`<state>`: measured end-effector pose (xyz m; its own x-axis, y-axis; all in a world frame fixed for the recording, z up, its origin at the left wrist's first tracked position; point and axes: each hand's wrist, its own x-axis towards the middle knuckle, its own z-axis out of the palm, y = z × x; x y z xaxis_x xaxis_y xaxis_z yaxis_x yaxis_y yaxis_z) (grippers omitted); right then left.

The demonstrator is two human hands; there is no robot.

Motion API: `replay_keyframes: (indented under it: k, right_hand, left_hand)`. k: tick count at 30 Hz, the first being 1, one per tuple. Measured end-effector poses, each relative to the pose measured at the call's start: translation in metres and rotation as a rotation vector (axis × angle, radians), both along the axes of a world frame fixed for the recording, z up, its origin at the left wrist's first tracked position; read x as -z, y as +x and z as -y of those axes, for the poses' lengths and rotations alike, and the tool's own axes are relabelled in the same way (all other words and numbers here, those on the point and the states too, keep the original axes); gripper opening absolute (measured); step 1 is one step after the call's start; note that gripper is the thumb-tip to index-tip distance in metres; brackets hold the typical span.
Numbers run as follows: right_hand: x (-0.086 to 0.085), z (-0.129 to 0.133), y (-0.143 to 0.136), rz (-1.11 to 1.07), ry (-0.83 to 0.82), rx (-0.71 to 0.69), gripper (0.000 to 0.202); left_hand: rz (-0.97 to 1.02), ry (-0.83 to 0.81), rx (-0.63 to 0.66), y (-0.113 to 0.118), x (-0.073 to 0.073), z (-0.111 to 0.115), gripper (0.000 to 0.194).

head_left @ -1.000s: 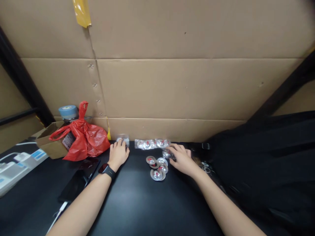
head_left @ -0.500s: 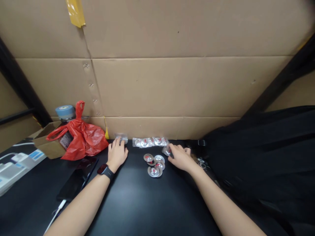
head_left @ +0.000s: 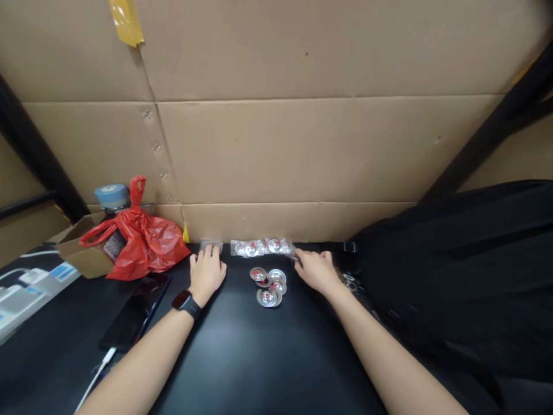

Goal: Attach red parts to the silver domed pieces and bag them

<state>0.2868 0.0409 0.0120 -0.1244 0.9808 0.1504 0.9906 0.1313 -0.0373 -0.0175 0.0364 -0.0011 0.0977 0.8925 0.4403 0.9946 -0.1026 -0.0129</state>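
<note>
My left hand [head_left: 207, 272], with a black smartwatch [head_left: 186, 304] on the wrist, lies palm down on the dark table. Its fingers are stretched out, and their tips touch a clear plastic bag [head_left: 211, 244] by the cardboard wall. At the right end of a row of bagged metal discs [head_left: 263, 247], my right hand [head_left: 317, 271] is closed on a clear plastic packet [head_left: 295, 255], mostly hidden under the fingers. Between the hands lies a loose pile of round silver discs [head_left: 268, 297] with red centres, some overlapping.
At the left stand a red plastic bag [head_left: 149, 245], a blue-lidded bottle [head_left: 112, 197] in a small cardboard box [head_left: 86, 259], a charging phone [head_left: 133, 314] and a white power strip [head_left: 34, 297]. A black backpack [head_left: 466, 276] fills the right side. Behind rises a cardboard wall [head_left: 276, 150].
My right hand has moved the packet up against the right end of the row, and less of it shows. My left hand has barely moved. The view has shifted slightly.
</note>
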Motion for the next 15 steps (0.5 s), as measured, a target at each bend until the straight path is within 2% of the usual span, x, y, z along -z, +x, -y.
replay_keyframes:
  k: [3,6,9,12,15]
  right_hand:
    - [-0.003,-0.004,0.01,-0.257,0.086,0.018,0.027]
    - [-0.006,-0.005,0.015,-0.641,0.202,-0.044,0.026]
    - [-0.01,-0.001,0.007,-0.946,0.296,-0.105,0.031]
    - [-0.011,0.007,-0.009,-1.118,0.261,-0.17,0.036]
    - [-0.009,0.013,-0.023,-1.15,0.113,-0.237,0.039]
  left_hand:
    - [-0.002,0.001,0.019,0.002,0.0,0.002,0.035]
    - [-0.003,0.009,0.058,0.005,0.0,0.005,0.035]
    - [0.008,0.024,0.101,0.008,0.0,0.006,0.034]
    - [0.031,0.03,0.137,0.01,0.001,0.007,0.034]
    - [0.046,0.028,0.16,0.011,0.002,0.007,0.035]
